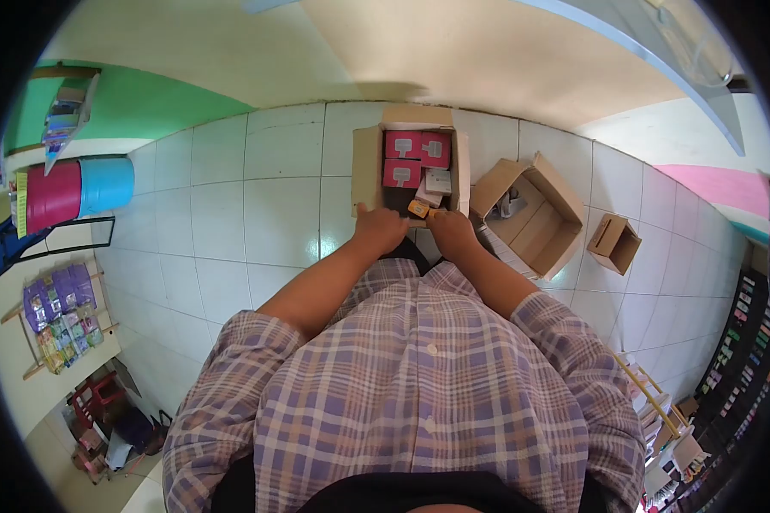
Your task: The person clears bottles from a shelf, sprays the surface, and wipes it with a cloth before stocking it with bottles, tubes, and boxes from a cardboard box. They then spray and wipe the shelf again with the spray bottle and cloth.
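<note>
An open cardboard box (368, 171) stands on the floor in front of me, its flaps folded outward. Inside lie several pink boxes (401, 173), small whitish boxes (438, 181) and a small orange box (418, 208) close to the near edge. My left hand (380, 229) is closed on the near left corner of the cardboard box, its thumb pointing up along the flap. At the near right edge, my right hand (453, 232) is closed on the rim, beside the orange box. The undersides of both hands' fingers are hidden.
To the right is a larger open carton (565, 224) with a greyish item inside, then a small carton (614, 244). A wall (385, 51) rises behind the boxes. At far left stand magenta and blue bins (107, 185); a dark shelf (736, 368) lines the right.
</note>
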Demonstrator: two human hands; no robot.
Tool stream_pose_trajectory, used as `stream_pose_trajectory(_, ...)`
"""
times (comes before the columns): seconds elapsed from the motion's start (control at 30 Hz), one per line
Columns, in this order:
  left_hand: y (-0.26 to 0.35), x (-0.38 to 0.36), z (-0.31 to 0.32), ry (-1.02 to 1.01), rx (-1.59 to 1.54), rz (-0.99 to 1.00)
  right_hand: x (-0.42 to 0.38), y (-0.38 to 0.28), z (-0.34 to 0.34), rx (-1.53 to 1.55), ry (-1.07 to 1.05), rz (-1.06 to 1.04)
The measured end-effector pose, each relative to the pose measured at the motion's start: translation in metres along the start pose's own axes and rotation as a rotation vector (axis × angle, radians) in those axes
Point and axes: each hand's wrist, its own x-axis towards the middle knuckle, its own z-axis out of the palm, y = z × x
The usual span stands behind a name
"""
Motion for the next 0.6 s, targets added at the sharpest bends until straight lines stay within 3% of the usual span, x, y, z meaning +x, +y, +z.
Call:
stream_pose_trajectory(0.13,-0.011,0.035,0.035,0.205,0.01,0.074,-0.019,-0.004,-0.001,0.087,-0.123,0.038)
stream_pose_trajectory(0.2,-0.009,0.049,0.043,0.326,0.068,0.367,-0.028,-0.005,0.003,0.11,-0.142,0.045)
stream_pose_trajectory(0.3,0.003,0.066,0.06,0.221,0.117,0.475,-0.036,-0.004,0.002,0.195,-0.218,0.11)
stream_pose_trajectory(0.43,0.007,0.08,0.077,0.181,0.134,0.463,-0.019,-0.002,-0.012,0.17,-0.297,0.165)
stream_pose_trajectory(0.5,0.003,0.084,0.076,0.077,0.1,0.434,-0.012,0.003,-0.01,0.076,-0.235,0.152)
stream_pose_trajectory(0.57,-0.002,0.079,0.073,0.107,0.05,0.401,-0.003,0.01,-0.002,-0.018,-0.173,0.13)
stream_pose_trajectory(0.6,-0.003,0.072,0.067,0.141,0.001,0.37,0.001,0.012,0.002,-0.008,-0.251,0.156)
